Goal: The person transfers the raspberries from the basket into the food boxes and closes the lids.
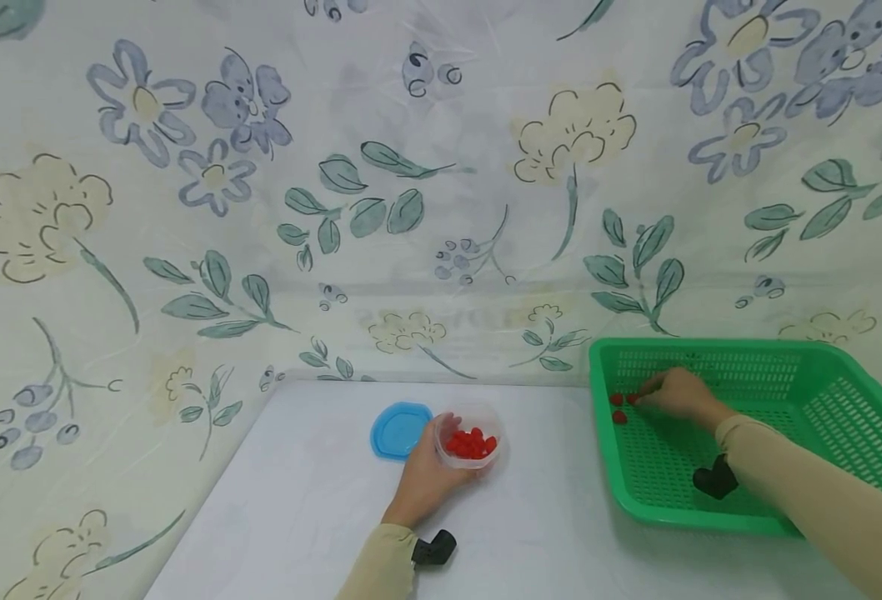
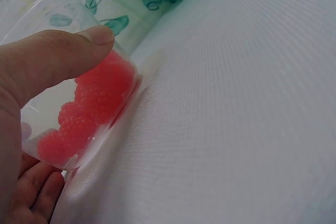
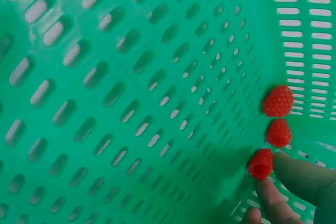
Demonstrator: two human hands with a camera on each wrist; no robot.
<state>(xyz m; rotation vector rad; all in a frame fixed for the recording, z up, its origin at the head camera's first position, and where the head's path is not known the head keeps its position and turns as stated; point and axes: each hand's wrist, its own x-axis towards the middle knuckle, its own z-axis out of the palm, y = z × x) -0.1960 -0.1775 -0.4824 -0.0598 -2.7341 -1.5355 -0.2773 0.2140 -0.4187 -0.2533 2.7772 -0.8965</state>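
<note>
My left hand (image 1: 428, 477) holds a clear plastic tub (image 1: 503, 442) on the white table. Thumb and fingers wrap its sides. Inside the tub lie several red raspberries (image 1: 471, 445), seen through its wall in the left wrist view. Over at the right, my right hand (image 1: 683, 395) reaches into a green basket (image 1: 608, 492) near its left side. Its thumb and a finger pinch one raspberry (image 3: 261, 164). Two other raspberries, one in the middle (image 3: 279, 132) and one larger (image 3: 278, 101), lie in a row beside it on the basket floor.
A blue lid (image 1: 394, 433) lies on the white table (image 1: 291, 483), just left of the tub. Flower-printed cloth (image 1: 441, 250) hangs behind the table. The basket's slotted walls rise around the right hand.
</note>
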